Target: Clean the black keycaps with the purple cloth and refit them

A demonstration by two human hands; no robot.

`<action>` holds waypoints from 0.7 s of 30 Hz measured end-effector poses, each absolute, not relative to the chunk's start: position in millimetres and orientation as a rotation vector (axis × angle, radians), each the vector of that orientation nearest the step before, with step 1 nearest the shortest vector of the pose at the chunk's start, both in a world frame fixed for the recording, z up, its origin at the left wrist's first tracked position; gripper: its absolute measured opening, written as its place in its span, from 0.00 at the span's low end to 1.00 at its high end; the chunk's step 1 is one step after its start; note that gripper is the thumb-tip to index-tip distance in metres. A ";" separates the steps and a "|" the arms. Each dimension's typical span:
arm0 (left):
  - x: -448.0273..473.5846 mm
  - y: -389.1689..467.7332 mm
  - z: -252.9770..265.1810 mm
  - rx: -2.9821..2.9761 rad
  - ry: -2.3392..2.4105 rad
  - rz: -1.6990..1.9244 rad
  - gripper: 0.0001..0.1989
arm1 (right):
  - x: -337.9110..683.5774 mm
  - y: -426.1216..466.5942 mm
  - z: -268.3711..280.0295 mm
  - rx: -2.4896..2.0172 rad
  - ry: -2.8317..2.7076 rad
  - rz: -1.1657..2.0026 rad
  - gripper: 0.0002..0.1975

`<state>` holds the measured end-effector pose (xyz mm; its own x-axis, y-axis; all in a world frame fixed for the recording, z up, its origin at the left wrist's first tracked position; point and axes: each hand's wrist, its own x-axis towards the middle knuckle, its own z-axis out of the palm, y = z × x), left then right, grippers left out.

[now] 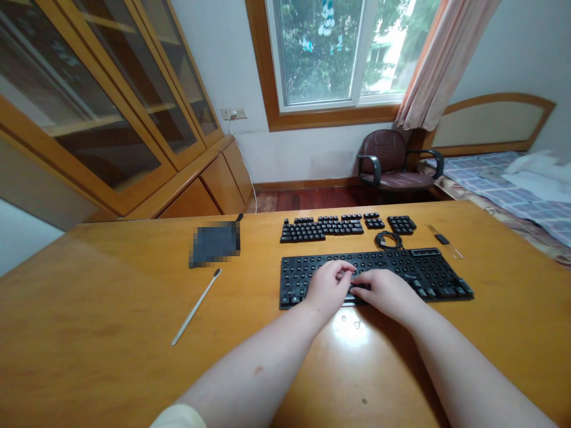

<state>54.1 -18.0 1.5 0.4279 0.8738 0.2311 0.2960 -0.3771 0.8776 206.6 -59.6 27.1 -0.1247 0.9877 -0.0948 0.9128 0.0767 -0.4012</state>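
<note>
A black keyboard [294, 270] lies on the wooden table, most of its keycaps off and bare switches showing. A few large keycaps remain on its bottom row and right end. My left hand [330, 284] is over its middle, fingers curled and closed near the front row. My right hand [384, 290] meets it there, thumb and fingers drawn together. Whatever is between the fingertips is hidden. Behind the keyboard, removed keycaps [321, 227] stand in grouped rows, with more number-pad keycaps [401, 224] at the right. A coiled black cable [389, 240] lies between them and the keyboard.
A wire keycap puller [441, 239] lies at the right. To the left are a white toothbrush [194, 309] with dark bristles and a dark, blurred-out flat item [215, 244]. Beyond the table [111, 321] stand a maroon armchair [388, 154], a bed and a glass-door cabinet [134, 119].
</note>
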 end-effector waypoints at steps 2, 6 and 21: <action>53.4 -19.7 2.5 1.895 0.992 0.901 0.09 | 206.2 -59.5 26.4 -1.917 -2.143 0.543 0.12; 52.3 -21.9 4.3 1.903 0.990 0.894 0.10 | 206.1 -59.4 25.1 -1.909 -2.136 0.552 0.12; 52.2 -19.6 0.8 1.886 1.058 0.890 0.10 | 204.7 -63.3 31.3 -1.893 -2.080 0.616 0.12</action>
